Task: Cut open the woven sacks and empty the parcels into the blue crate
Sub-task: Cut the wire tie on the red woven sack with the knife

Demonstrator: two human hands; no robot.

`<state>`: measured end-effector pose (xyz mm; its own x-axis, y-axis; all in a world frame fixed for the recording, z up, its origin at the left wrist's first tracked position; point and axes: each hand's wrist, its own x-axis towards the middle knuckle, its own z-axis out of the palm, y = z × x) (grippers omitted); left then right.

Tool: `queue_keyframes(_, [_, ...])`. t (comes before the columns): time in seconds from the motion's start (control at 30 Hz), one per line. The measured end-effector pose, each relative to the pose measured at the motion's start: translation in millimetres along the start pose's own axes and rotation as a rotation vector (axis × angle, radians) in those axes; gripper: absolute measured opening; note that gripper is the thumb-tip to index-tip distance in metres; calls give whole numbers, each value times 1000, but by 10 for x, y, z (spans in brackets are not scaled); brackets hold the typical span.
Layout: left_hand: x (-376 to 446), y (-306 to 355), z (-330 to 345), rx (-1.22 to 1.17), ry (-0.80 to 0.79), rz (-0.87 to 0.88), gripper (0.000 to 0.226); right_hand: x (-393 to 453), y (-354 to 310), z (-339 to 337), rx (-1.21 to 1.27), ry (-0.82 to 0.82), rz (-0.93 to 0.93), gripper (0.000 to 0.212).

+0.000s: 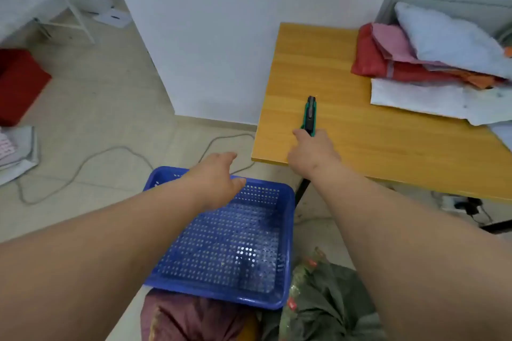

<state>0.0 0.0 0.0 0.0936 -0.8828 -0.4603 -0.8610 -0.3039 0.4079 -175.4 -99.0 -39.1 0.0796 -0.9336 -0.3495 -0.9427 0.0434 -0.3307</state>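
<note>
One blue crate (288,230) stands on the floor, near and centre, its perforated bottom bare. The left hand (214,178) hangs over its far rim with fingers loosely curled, holding nothing. The right hand (311,151) grips one green-and-black utility knife (309,115) lying on the wooden table (360,130) to the right. Folded sacks (432,63) are stacked at the table's far right. Two filled sacks, one maroon (194,318) and one green (329,304), lie nearest.
</note>
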Motion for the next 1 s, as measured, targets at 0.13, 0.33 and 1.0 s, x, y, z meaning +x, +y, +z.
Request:
queue_keyframes(0.13, [140, -154, 105, -29, -32, -62, 67, 313, -29, 15, -131, -6, 45, 59])
queue_keyframes(0.33, [227, -419, 259, -22, -59, -128, 66, 626, 54, 178, -160, -24, 39, 54])
queue_keyframes(1.0, [-698, -931, 411, 30, -98, -132, 57, -758, -131, 546, 525, 78, 201, 47])
